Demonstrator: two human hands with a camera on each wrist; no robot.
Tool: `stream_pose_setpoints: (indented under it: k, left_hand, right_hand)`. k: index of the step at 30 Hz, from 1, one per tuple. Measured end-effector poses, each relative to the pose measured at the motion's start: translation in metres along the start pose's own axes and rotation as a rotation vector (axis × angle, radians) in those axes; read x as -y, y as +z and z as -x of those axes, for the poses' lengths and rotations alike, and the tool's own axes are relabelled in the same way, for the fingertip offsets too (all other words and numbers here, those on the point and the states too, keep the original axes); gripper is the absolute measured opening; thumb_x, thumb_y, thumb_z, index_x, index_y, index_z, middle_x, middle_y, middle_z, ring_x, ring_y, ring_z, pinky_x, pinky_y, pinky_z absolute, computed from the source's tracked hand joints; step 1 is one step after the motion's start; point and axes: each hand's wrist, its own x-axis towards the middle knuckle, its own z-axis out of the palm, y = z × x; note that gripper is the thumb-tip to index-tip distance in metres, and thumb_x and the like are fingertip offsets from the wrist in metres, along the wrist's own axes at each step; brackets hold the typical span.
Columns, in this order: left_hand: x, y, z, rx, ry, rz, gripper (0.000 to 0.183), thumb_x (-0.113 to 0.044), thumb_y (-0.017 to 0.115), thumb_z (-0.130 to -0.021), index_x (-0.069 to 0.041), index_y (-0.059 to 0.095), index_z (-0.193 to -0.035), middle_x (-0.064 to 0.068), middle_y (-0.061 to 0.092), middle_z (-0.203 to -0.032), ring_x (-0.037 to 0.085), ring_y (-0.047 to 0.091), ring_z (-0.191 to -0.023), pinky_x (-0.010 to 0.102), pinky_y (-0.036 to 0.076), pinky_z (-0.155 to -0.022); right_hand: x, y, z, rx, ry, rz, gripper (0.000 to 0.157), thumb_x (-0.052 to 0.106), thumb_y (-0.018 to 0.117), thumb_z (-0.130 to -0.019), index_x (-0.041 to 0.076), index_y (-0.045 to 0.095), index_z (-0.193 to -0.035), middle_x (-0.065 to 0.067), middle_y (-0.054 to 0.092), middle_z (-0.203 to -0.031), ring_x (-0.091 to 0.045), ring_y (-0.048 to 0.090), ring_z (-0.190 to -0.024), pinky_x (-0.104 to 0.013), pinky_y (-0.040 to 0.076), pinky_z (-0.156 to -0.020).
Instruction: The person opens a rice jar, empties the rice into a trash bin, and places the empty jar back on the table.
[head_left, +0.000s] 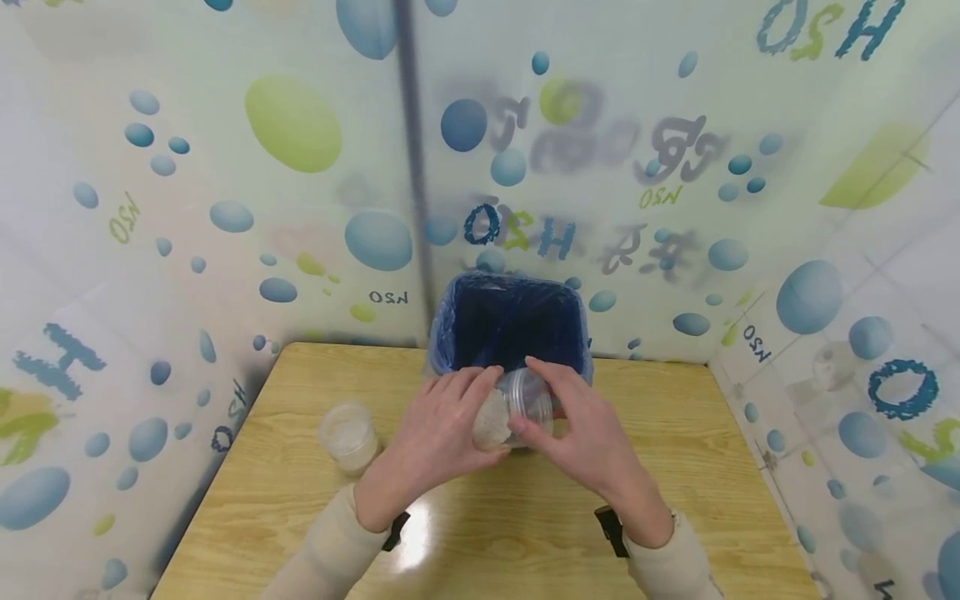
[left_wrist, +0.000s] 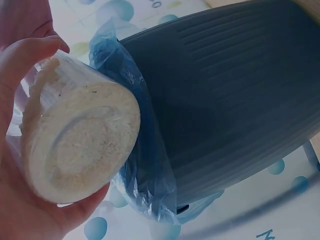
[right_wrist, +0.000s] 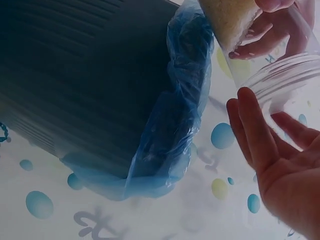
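Over the near rim of the bin, my left hand grips a clear jar, its fingers on one side and thumb on the other. Pale, grainy stuff fills the base end and lies slanted along the wall, as the jar is tipped on its side. At the mouth end, my right hand holds the ridged clear lid between thumb and fingers. Right-hand fingertips show right at the ridged edge in the right wrist view. The lid overlaps the jar's mouth there.
A grey bin with a blue plastic liner folded over its rim stands at the table's back edge. Left of my left hand, a second clear tub with pale contents stands on the wooden table. Patterned curtains surround the table.
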Motion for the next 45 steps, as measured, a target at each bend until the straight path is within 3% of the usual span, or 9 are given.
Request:
stream_pose_setpoints:
  k: [7, 12, 16, 23, 26, 30, 35, 40, 45]
  left_hand:
    - [0.001, -0.001, -0.001, 0.009, 0.001, 0.008, 0.094, -0.050, 0.092, -0.066, -0.009, 0.055, -0.141, 0.010, 0.067, -0.123, 0.031, 0.067, -0.105, 0.048, 0.056, -0.088]
    - [0.001, -0.001, -0.001, 0.022, 0.022, -0.006, 0.093, -0.050, 0.092, -0.066, -0.009, 0.055, -0.141, 0.010, 0.067, -0.123, 0.029, 0.067, -0.105, 0.048, 0.056, -0.091]
    - [0.000, -0.001, -0.001, 0.026, 0.032, -0.012, 0.094, -0.051, 0.092, -0.066, -0.008, 0.055, -0.141, 0.010, 0.067, -0.123, 0.029, 0.067, -0.106, 0.048, 0.055, -0.094]
    - [0.002, 0.000, -0.001, 0.020, 0.042, -0.002, 0.096, -0.052, 0.093, -0.065, -0.008, 0.056, -0.141, 0.010, 0.066, -0.123, 0.029, 0.067, -0.106, 0.048, 0.054, -0.095]
    - [0.003, 0.000, -0.001, 0.025, 0.044, 0.003, 0.096, -0.052, 0.094, -0.064, -0.008, 0.055, -0.141, 0.009, 0.066, -0.123, 0.029, 0.066, -0.107, 0.048, 0.054, -0.095]
    - [0.004, 0.001, -0.001, 0.032, 0.036, 0.016, 0.095, -0.051, 0.094, -0.065, -0.009, 0.055, -0.141, 0.008, 0.066, -0.123, 0.028, 0.066, -0.108, 0.048, 0.054, -0.095]
    - [0.003, 0.002, -0.001, 0.027, 0.023, 0.047, 0.096, -0.050, 0.094, -0.065, -0.010, 0.054, -0.143, 0.009, 0.065, -0.126, 0.029, 0.065, -0.110, 0.049, 0.053, -0.096]
    - [0.001, 0.002, -0.002, -0.009, 0.036, 0.040, 0.098, -0.051, 0.094, -0.064, -0.009, 0.054, -0.143, 0.010, 0.064, -0.127, 0.029, 0.063, -0.113, 0.049, 0.052, -0.097]
    - [0.001, 0.002, -0.004, -0.049, 0.049, 0.014, 0.096, -0.047, 0.095, -0.064, -0.007, 0.055, -0.142, 0.012, 0.064, -0.126, 0.030, 0.063, -0.112, 0.048, 0.051, -0.096]
  right_hand:
    - [-0.011, -0.008, 0.000, 0.067, -0.142, -0.083, 0.076, 0.033, 0.081, -0.092, 0.016, 0.045, -0.156, -0.007, 0.047, -0.156, -0.028, 0.053, -0.135, -0.043, 0.059, -0.092]
    - [-0.014, -0.013, 0.001, 0.122, -0.225, -0.050, 0.077, 0.046, 0.072, -0.096, 0.014, 0.041, -0.158, -0.006, 0.042, -0.162, -0.028, 0.044, -0.145, -0.051, 0.048, -0.107]
    - [-0.016, -0.017, 0.001, 0.160, -0.284, -0.062, 0.078, 0.055, 0.062, -0.098, 0.011, 0.040, -0.158, -0.006, 0.038, -0.164, -0.026, 0.038, -0.149, -0.045, 0.041, -0.115]
    - [-0.020, -0.019, 0.002, 0.190, -0.376, -0.094, 0.073, 0.044, 0.064, -0.101, 0.008, 0.038, -0.158, -0.011, 0.033, -0.166, -0.028, 0.030, -0.153, -0.036, 0.032, -0.121]
    - [-0.020, -0.019, 0.003, 0.201, -0.369, -0.098, 0.075, 0.043, 0.065, -0.100, 0.007, 0.036, -0.159, -0.013, 0.030, -0.167, -0.029, 0.030, -0.153, -0.037, 0.034, -0.120]
    - [-0.018, -0.017, 0.003, 0.176, -0.308, -0.083, 0.081, 0.052, 0.063, -0.098, 0.007, 0.034, -0.160, -0.014, 0.028, -0.168, -0.031, 0.035, -0.150, -0.044, 0.045, -0.112]
    - [-0.014, -0.008, 0.003, 0.027, -0.196, -0.052, 0.080, 0.063, 0.052, -0.100, 0.009, 0.038, -0.159, -0.014, 0.042, -0.158, -0.030, 0.052, -0.133, -0.039, 0.060, -0.088]
    - [-0.008, 0.000, 0.002, -0.091, -0.085, -0.015, 0.078, 0.069, 0.042, -0.101, 0.012, 0.044, -0.156, -0.013, 0.057, -0.142, -0.026, 0.061, -0.110, -0.030, 0.061, -0.070]
    - [0.001, 0.003, 0.000, -0.083, 0.000, 0.029, 0.085, 0.076, 0.037, -0.098, 0.012, 0.046, -0.155, -0.014, 0.058, -0.139, -0.021, 0.064, -0.095, -0.026, 0.058, -0.064]
